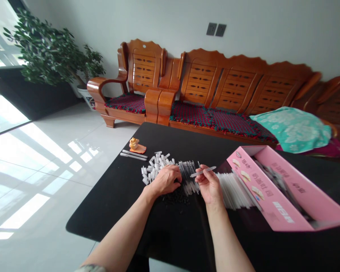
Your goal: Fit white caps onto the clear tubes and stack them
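My right hand [211, 187] pinches a translucent white pen barrel [197, 173], held at a slant above the table. A thin dark tip stands up just beside its fingers. My left hand [167, 180] is low over the table with fingers curled and thumb drawn in; whatever lies between the fingertips is hidden. White pen caps [158, 161] are heaped behind it, and small black plugs [177, 198] lie scattered under its near side. Between the hands is a row of pen refills [187, 168] with dark ends. More white barrels [235, 190] lie side by side right of my right hand.
A pink cardboard box [260, 185] with items inside stands on the right of the black table [116, 207]. Two pens [134, 155] and a small orange figurine [134, 143] lie toward the far left edge. A wooden sofa [201, 83] runs behind.
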The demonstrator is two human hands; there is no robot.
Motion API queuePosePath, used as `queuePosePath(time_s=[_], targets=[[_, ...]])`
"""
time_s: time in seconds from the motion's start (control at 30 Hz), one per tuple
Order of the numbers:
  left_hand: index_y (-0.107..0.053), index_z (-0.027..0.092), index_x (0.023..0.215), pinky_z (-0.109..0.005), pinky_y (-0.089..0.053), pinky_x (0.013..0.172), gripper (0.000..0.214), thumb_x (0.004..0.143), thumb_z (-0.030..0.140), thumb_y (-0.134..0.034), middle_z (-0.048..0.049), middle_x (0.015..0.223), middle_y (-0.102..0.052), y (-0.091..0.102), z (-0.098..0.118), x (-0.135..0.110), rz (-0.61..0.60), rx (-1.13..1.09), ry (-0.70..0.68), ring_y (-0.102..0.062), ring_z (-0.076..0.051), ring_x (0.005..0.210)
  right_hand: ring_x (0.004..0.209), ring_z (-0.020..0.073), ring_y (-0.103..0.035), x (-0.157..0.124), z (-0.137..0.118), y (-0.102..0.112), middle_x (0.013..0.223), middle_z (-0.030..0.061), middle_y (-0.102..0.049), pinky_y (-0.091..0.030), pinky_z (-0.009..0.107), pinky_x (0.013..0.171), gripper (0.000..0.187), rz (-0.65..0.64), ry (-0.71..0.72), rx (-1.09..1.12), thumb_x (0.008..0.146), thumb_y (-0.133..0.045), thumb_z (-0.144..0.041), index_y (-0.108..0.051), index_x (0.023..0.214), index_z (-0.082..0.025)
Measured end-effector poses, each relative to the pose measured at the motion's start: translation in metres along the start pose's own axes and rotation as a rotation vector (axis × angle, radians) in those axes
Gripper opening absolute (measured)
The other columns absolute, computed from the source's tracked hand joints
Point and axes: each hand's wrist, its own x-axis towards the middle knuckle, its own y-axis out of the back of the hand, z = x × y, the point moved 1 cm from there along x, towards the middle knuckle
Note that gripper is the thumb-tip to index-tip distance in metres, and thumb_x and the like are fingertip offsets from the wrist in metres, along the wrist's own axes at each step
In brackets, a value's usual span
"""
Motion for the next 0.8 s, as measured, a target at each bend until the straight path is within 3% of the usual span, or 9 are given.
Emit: queuePosePath(time_s=[0.17, 0.27, 0.37, 0.57, 0.8], targets=[[-0.070, 0.016, 0.080, -0.025, -0.042, 0.066, 0.007, 0.074, 0.019, -0.068, -0.0022, 0.077, -0.064, 0.004, -0.002, 0.000, 0.155, -0.378, 0.187, -0.056, -0.014, 0.068, 0.054, 0.0102, -0.066, 0.000, -0.001, 0.000, 0.078, 0.0035, -0.076, -0.056, 0.021, 0.052, 0.022, 0.003, 0.006, -0.009, 0.072, -0.077, -0.021, -0.071, 0.093, -0.016], [-0.071, 0.014, 0.090, -0.023, -0.043, 0.061, 0.021, 0.075, 0.029, -0.071, -0.0020, 0.072, -0.065, 0.004, -0.007, 0.001, 0.268, -0.784, 0.321, -0.055, -0.011, 0.061, 0.055, 0.0112, -0.067, 0.000, 0.000, -0.001, 0.079, 0.0042, -0.076, -0.057, 0.021, 0.053, 0.021, 0.010, 0.002, -0.012, 0.073, -0.076, -0.019, -0.072, 0.093, -0.016], [-0.071, 0.011, 0.098, -0.024, -0.047, 0.062, 0.034, 0.073, 0.035, -0.075, -0.0046, 0.074, -0.068, 0.000, -0.010, 0.001, 0.320, -1.054, 0.362, -0.060, -0.013, 0.065, 0.059, 0.0127, -0.070, -0.002, 0.002, -0.002, 0.081, 0.0045, -0.077, -0.059, 0.023, 0.055, 0.017, -0.003, 0.001, -0.021, 0.073, -0.076, -0.020, -0.071, 0.090, -0.017], [-0.071, 0.008, 0.092, -0.027, -0.054, 0.064, 0.040, 0.069, 0.040, -0.079, -0.0080, 0.072, -0.071, -0.005, -0.009, 0.002, 0.275, -1.225, 0.448, -0.066, -0.016, 0.064, 0.066, 0.0161, -0.073, -0.004, 0.004, -0.006, 0.085, 0.0057, -0.077, -0.061, 0.027, 0.062, 0.013, -0.053, -0.012, -0.029, 0.075, -0.075, -0.021, -0.070, 0.086, -0.019], [-0.069, 0.007, 0.087, -0.024, -0.055, 0.059, 0.039, 0.066, 0.038, -0.082, -0.0077, 0.068, -0.070, -0.005, -0.005, 0.003, 0.243, -1.232, 0.464, -0.067, -0.015, 0.061, 0.068, 0.0166, -0.073, -0.003, 0.004, -0.006, 0.087, 0.0079, -0.077, -0.061, 0.026, 0.064, 0.013, -0.059, -0.001, -0.034, 0.076, -0.075, -0.021, -0.070, 0.087, -0.017]])
